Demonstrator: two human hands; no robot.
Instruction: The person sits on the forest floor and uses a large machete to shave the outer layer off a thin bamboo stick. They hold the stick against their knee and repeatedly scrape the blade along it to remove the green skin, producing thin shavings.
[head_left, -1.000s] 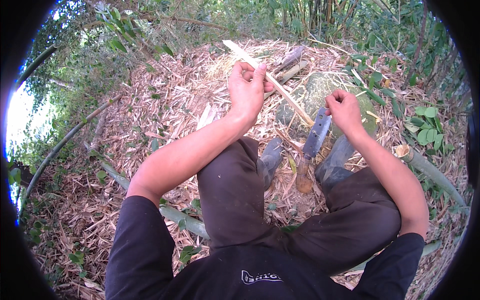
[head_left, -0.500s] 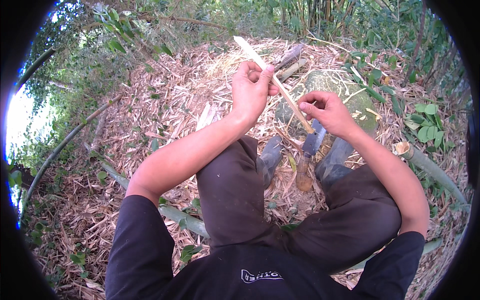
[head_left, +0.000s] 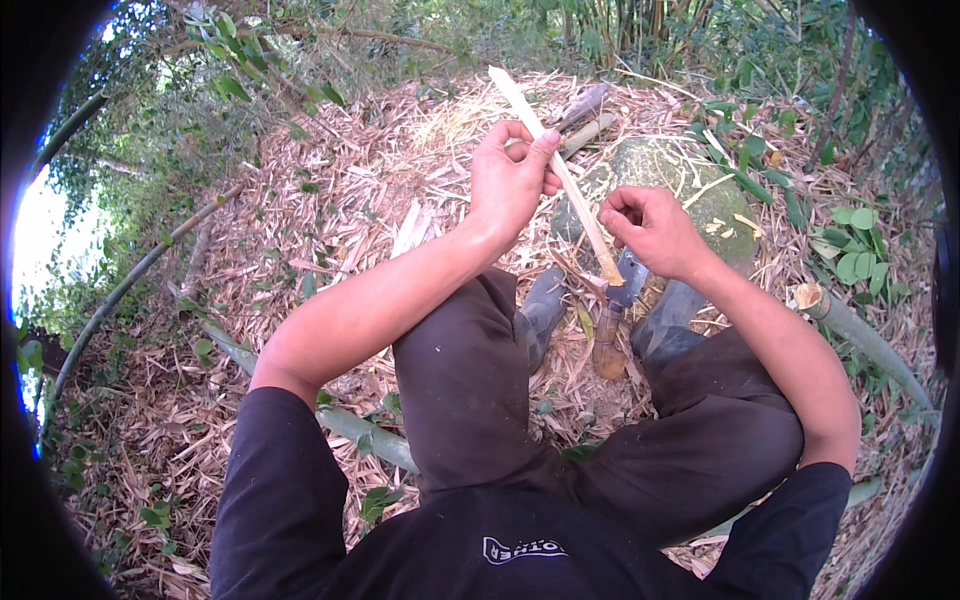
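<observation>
My left hand pinches a long pale split-bamboo strip between thumb and fingers, above its middle. The strip slants from upper left down to lower right, its lower end in front of a knife. My right hand is curled, thumb against fingers, beside the strip's lower half; whatever its fingertips may hold is too small to make out. Below it, between my boots, is the knife with a wooden handle and dark wide blade. The blade's far part is partly hidden by my right hand.
A mossy rock strewn with pale shavings stands just beyond my hands. Cut green bamboo poles lie at the right and left. Dry leaf litter covers the ground, with green bushes around it. My boots flank the knife.
The strip's lower end has swung slightly left and down, its top shifting right with my left hand. My right hand's fingers have curled further and sit a little apart from the strip.
</observation>
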